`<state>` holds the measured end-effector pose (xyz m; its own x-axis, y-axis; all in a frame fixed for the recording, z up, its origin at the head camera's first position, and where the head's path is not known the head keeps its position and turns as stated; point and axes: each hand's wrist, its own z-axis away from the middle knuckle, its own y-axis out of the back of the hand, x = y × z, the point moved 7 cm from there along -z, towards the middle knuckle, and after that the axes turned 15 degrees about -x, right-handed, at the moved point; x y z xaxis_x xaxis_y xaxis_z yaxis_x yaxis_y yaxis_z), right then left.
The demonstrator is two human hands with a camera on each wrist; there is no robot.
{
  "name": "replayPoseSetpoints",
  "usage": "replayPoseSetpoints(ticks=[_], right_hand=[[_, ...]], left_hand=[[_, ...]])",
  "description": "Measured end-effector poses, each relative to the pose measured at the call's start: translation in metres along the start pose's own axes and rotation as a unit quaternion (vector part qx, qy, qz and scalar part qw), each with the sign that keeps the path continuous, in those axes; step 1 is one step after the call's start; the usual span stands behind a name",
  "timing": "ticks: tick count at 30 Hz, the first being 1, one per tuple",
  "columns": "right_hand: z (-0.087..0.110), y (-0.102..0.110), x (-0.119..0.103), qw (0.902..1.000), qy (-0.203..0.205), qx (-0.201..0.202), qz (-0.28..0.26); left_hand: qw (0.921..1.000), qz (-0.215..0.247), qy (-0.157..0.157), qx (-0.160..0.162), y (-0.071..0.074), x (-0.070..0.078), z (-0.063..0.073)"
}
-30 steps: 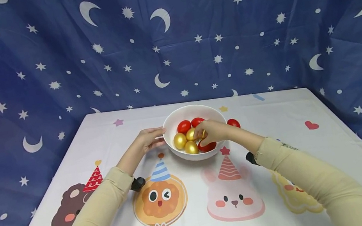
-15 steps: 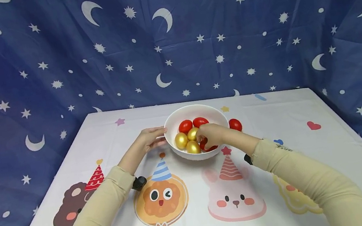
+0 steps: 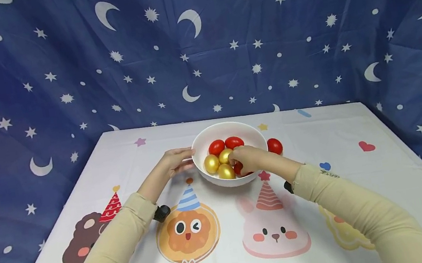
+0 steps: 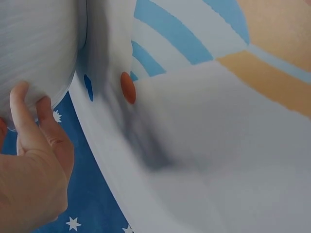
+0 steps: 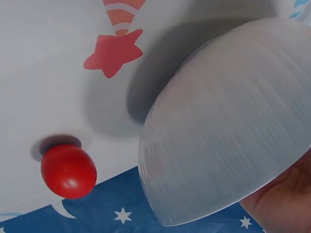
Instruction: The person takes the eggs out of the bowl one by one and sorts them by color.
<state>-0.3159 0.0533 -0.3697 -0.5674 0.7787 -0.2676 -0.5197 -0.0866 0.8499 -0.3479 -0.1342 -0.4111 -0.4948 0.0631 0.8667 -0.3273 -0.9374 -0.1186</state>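
A white bowl [image 3: 206,177] on the table holds several shiny eggs. Two red eggs [image 3: 216,147] lie at its back, with gold eggs [image 3: 211,164] in front of them. My right hand [image 3: 249,158] reaches over the right rim into the bowl, fingers curled down around another red egg [image 3: 238,168], which is mostly hidden beneath it. In the right wrist view the bowl's wall [image 5: 228,126] blocks the fingers. My left hand [image 3: 176,160] touches the bowl's left side with extended fingers; in the left wrist view its fingertips [image 4: 20,90] rest against the outer wall.
One red egg [image 3: 274,146] lies on the table just right of the bowl. A white cloth [image 3: 217,222] printed with cartoon faces and lettering covers the table. Behind hangs a dark blue curtain [image 3: 228,82] with moons and stars.
My right hand has shifted slightly right and lower over the red egg, covering more of it. The left hand stays at the bowl. The whole head view has drifted slightly.
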Motion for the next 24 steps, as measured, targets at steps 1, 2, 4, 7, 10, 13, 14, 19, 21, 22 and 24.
replayPoseSetpoints(ticks=[1,2,4,7,10,13,14,19,21,22,24], right_hand=[[0.001,0.001,0.000,1.0000,0.001,0.001,0.001],[0.001,0.001,0.001,1.0000,0.003,0.001,0.001],[0.002,0.002,0.001,0.9999,0.009,0.003,0.006],[0.005,0.001,0.000,0.9998,0.014,0.003,0.012],[0.007,0.001,-0.002,0.9997,0.021,0.005,0.013],[0.009,0.002,-0.003,0.9996,0.026,0.010,0.006],[0.010,0.003,-0.004,0.9996,0.026,0.013,0.004],[0.014,0.007,0.000,0.9997,0.006,0.020,-0.010],[0.017,0.010,0.002,0.9997,0.001,0.023,-0.009],[0.018,0.011,0.002,0.9996,-0.001,0.026,-0.008],[0.021,0.015,0.002,0.9994,-0.001,0.033,-0.004]], left_hand=[[1.0000,0.001,-0.002,0.000,-0.001,0.001,0.000],[1.0000,0.000,-0.003,0.001,-0.001,0.002,0.000],[1.0000,-0.003,-0.004,0.002,-0.002,0.002,0.000],[1.0000,-0.007,0.000,0.003,-0.002,0.002,0.001],[0.9999,-0.010,0.004,0.004,0.000,-0.001,0.003],[0.9999,-0.012,0.007,0.007,0.002,-0.004,0.005],[0.9999,-0.012,0.007,0.007,0.003,-0.004,0.005],[0.9999,-0.011,0.003,0.004,0.002,-0.004,0.005],[0.9999,-0.010,0.002,0.004,0.001,-0.002,0.004],[0.9999,-0.011,0.003,0.003,0.000,-0.002,0.003],[0.9999,-0.011,0.004,0.003,0.000,0.000,0.002]])
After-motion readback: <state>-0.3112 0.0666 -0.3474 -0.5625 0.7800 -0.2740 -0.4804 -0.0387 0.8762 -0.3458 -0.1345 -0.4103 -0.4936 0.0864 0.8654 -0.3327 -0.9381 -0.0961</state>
